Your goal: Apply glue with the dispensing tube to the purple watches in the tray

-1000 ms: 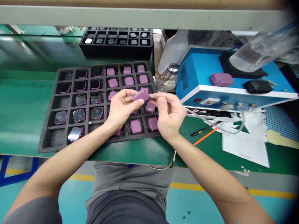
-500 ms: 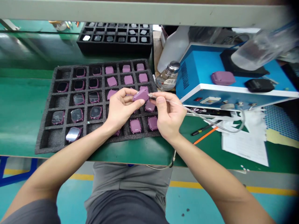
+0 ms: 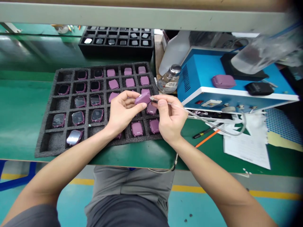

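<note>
My left hand (image 3: pixel 120 111) pinches a purple smartwatch case (image 3: pixel 142 97) between thumb and fingers, tilted above the right part of a dark foam tray (image 3: pixel 130 140). My right hand (image 3: pixel 171 118) grips a slim, pen-like tool (image 3: pixel 155 100) with a thin tube (image 3: pixel 199 118) running from it. The tool's tip meets or nearly meets the case's right edge; contact is too small to tell. Purple cases (image 3: pixel 137 128) fill compartments on the tray's right side, while watches with dark screens (image 3: pixel 78 118) lie on its left.
A blue machine (image 3: pixel 203 69) stands at right, bearing another purple case (image 3: pixel 223 81) and a black block (image 3: pixel 259 88). Beside it are a glass bottle (image 3: pixel 169 80) and a white plastic bottle (image 3: pixel 174 52). Pens (image 3: pixel 207 138) and papers (image 3: pixel 246 149) lie in front. Another tray (image 3: pixel 115 52) sits behind.
The camera view has shifted slightly. Both hands keep their hold, and the tool tip stays at the right edge of the purple case.
</note>
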{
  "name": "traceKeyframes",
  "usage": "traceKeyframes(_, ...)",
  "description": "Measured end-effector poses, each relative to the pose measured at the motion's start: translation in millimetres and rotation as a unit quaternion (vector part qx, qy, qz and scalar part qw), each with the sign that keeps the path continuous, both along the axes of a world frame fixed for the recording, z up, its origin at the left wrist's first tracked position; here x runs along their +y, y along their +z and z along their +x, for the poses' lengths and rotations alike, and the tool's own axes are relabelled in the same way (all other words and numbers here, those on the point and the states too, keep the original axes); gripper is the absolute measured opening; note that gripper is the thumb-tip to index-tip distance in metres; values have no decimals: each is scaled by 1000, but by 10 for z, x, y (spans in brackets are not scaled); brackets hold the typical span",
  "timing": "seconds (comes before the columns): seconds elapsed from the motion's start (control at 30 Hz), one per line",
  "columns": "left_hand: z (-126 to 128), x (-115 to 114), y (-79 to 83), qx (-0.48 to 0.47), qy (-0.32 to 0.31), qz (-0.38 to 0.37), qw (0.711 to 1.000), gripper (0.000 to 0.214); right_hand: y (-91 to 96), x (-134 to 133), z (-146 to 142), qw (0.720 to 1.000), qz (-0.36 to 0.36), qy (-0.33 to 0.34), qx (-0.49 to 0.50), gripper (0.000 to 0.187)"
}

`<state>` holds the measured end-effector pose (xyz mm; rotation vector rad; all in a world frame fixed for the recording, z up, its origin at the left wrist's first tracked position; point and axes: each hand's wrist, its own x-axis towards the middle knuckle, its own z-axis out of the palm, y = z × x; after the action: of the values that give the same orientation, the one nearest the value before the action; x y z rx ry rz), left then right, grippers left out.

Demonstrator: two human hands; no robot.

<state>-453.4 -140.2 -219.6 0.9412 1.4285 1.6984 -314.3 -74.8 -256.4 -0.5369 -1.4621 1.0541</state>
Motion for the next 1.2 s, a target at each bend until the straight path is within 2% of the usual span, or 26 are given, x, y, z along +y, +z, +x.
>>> traceKeyframes(0.17, -12, -6, 4, 8, 8, -6, 1000, 47, 1, 12, -10, 1000, -1, 2, 2, 23)
traceKeyframes(0.43, -36, 15, 32, 19, 22, -3, 1000, 42, 20, 43, -66, 1000, -9, 19, 21, 17)
traceKeyframes(0.9, -51, 19, 31, 27, 30, -12, 999, 46, 45, 61, -84, 1000, -13, 18, 6, 23)
traceKeyframes(1.2, -53, 23, 25, 28, 31, -7, 999, 47, 51, 64, -82, 1000, -1, 17, 16, 19)
